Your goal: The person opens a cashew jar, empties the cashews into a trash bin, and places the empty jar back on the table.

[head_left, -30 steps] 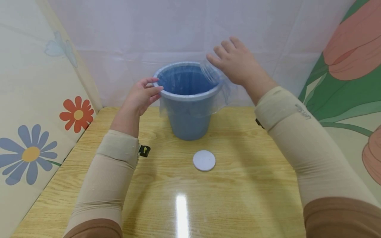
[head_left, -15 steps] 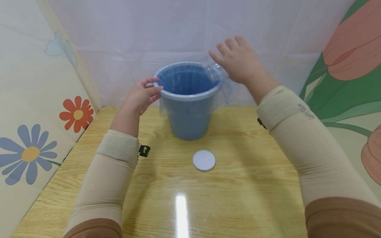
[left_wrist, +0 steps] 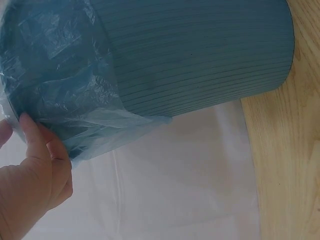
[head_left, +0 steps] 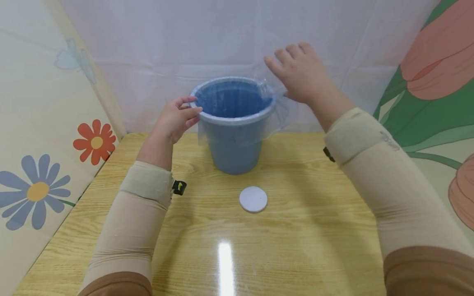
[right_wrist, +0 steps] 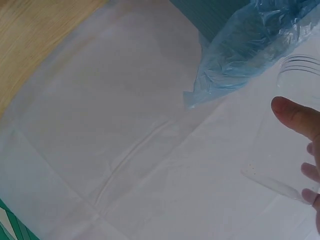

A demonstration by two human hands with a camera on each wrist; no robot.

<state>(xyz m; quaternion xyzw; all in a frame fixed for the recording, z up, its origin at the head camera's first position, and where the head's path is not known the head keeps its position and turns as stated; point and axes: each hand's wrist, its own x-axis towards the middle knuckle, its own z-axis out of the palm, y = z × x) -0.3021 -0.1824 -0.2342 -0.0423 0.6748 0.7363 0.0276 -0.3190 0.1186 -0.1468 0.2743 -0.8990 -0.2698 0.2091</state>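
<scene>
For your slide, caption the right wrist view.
Right hand holds a clear plastic cup beside the bin's blue liner.

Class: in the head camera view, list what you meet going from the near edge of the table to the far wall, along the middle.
Light glare on the table → white round lid → blue bucket with clear liner bag → white sheet backdrop.
</scene>
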